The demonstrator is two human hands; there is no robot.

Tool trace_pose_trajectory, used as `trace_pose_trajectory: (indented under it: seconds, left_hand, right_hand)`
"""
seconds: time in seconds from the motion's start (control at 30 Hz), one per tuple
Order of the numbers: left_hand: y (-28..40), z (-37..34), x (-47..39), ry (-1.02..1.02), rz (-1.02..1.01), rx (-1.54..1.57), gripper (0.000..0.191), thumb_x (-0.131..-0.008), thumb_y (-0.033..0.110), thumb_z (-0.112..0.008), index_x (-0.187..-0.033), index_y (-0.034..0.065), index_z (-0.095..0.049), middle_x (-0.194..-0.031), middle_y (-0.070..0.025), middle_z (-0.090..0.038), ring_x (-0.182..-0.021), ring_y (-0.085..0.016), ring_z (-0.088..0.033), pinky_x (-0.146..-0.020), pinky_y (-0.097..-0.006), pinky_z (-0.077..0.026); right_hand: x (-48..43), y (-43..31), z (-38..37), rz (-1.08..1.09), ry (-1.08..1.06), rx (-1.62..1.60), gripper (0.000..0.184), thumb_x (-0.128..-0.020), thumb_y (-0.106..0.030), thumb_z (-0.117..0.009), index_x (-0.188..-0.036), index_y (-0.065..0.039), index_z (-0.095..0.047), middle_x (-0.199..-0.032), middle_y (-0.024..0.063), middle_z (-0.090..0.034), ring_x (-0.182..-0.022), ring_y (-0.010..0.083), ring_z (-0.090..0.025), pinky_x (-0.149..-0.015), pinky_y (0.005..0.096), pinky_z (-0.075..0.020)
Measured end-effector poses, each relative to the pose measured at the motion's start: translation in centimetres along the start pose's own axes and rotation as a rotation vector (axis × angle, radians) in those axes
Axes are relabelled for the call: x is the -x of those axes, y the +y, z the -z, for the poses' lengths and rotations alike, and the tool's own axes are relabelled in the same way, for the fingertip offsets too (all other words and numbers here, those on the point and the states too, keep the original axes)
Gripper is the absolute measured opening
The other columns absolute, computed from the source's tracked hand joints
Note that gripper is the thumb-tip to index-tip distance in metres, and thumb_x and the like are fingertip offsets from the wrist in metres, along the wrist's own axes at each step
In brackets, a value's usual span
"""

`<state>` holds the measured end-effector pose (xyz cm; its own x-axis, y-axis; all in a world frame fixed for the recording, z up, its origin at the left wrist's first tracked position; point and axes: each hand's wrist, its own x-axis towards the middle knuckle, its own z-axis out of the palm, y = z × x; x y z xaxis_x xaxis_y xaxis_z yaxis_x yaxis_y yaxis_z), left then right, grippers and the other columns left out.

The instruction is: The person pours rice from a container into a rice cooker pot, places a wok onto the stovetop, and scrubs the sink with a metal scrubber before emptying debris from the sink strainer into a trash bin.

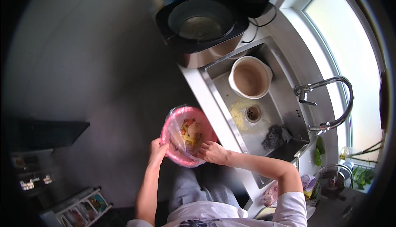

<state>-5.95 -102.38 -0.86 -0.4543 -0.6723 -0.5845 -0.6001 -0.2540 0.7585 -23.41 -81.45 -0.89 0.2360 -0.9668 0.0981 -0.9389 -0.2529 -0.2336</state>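
A round pink bin (166,128), lined with a clear plastic bag (175,135), is in front of my legs, beside the counter edge. Mixed food scraps (191,132), yellow, red and pale, lie inside the bag. My left hand (158,150) grips the bin's left rim, thumb on top. At the near right side, my right hand (213,152) has its fingers curled in over the rim and appears to pinch the bag's film. Its fingertips are partly hidden.
To the right, a steel sink (222,83) holds a white two-handled pot (251,77), yellowish bits (237,115) near the drain (253,113) and a dark scrubber (273,137). A chrome faucet (348,103) arches over it. An open-lidded black cooker (201,46) stands beyond.
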Motion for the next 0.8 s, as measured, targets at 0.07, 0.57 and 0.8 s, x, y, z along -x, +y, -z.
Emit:
trace_pose_trajectory:
  seconds: [0.07, 0.57, 0.8]
  left_hand:
    - [-1.5, 0.8, -0.4, 0.034, 0.008, -0.001, 0.009, -0.072, 0.001, -0.057, -0.078, -0.0006, -0.063, -0.061, -0.0015, -0.057, -0.047, -0.007, -0.051, -0.039, -0.0248, -0.038]
    - [0.1, 0.5, 0.6, -0.014, 0.017, -0.021, 0.012, -0.072, 0.003, -0.059, -0.084, 0.0025, -0.062, -0.068, -0.0015, -0.06, -0.049, -0.009, -0.055, -0.04, -0.0239, -0.044]
    - [1.4, -0.6, 1.3, 0.005, 0.048, -0.043, 0.014, -0.073, -0.003, -0.055, -0.085, -0.0003, -0.062, -0.072, -0.002, -0.06, -0.055, -0.008, -0.055, -0.045, -0.024, -0.044]
  right_hand:
    - [-1.2, 1.2, 2.5, -0.154, 0.056, -0.02, 0.02, -0.078, -0.018, -0.055, -0.094, -0.01, -0.062, -0.084, 0.0048, -0.058, -0.087, 0.0213, -0.056, -0.071, 0.0306, -0.0458]
    - [15.3, 6.9, 4.3, -1.382, 0.702, -0.742, 0.016, -0.083, -0.008, -0.067, -0.085, 0.0, -0.053, -0.071, 0.0116, -0.06, -0.064, 0.0157, -0.054, -0.059, 0.0317, -0.0468]
    - [24.1, 15.0, -14.0, -1.89, 0.981, -0.96, 0.025, -0.082, -0.017, -0.069, -0.091, 0.003, -0.058, -0.072, 0.0045, -0.063, -0.062, 0.013, -0.058, -0.054, 0.0284, -0.0456]
